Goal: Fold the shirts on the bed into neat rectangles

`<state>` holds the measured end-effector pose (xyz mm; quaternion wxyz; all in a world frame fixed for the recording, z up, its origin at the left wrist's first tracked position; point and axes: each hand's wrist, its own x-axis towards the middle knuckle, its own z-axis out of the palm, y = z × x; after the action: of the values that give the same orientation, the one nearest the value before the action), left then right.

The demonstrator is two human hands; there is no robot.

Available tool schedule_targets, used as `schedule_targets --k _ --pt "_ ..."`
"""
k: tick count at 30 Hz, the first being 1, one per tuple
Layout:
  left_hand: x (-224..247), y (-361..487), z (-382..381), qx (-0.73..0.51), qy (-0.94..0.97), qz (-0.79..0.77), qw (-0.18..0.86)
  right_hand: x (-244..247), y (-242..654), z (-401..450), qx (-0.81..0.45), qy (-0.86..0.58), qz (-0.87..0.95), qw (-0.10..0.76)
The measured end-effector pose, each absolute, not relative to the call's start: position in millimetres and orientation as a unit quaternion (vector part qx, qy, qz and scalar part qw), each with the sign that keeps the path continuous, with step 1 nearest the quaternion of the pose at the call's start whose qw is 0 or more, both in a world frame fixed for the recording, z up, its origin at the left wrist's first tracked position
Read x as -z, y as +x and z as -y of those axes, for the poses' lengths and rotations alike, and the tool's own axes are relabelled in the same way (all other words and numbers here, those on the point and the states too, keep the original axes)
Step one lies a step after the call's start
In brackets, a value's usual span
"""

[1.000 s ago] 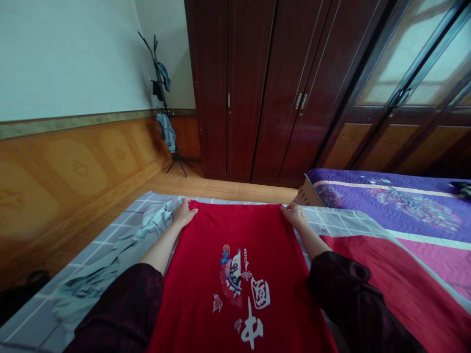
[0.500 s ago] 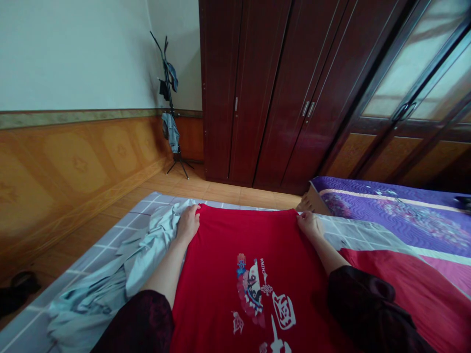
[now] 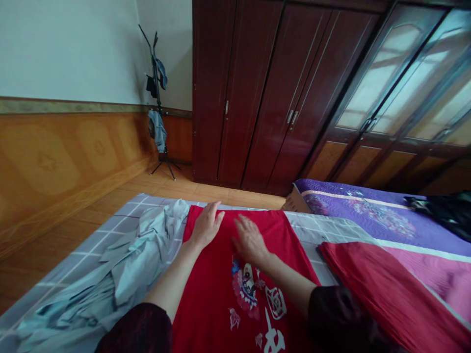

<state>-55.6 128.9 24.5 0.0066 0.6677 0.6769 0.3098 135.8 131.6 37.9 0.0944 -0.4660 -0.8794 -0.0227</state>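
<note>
Red printed shirt (image 3: pixel 209 294) lies flat on bed (image 3: pixel 106 240), top edge near bed's far edge. Left hand (image 3: pixel 206 226) over its upper left, fingers together, thumb apart. Right hand (image 3: pixel 250 239) beside it, blurred, fingers slightly apart, not gripping; contact with shirt: can't tell. Pale clothing (image 3: pixel 140 255) bunched close along shirt's left side. Checked strip of bed separates shirt from red cloth (image 3: pixel 390 289) at right.
</note>
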Motion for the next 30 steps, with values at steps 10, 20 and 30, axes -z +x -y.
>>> schedule_targets --k 10,20,30 --pt "15 -75 -130 -0.171 0.68 -0.711 0.048 -44 212 -197 -0.044 -0.556 0.829 0.038" --pt "11 -70 -130 -0.138 0.674 -0.725 0.035 -37 176 -137 -0.025 -0.542 0.839 0.044" --pt "11 -72 -130 -0.096 0.673 -0.733 0.007 -57 248 -180 -0.034 -0.614 0.788 0.013"
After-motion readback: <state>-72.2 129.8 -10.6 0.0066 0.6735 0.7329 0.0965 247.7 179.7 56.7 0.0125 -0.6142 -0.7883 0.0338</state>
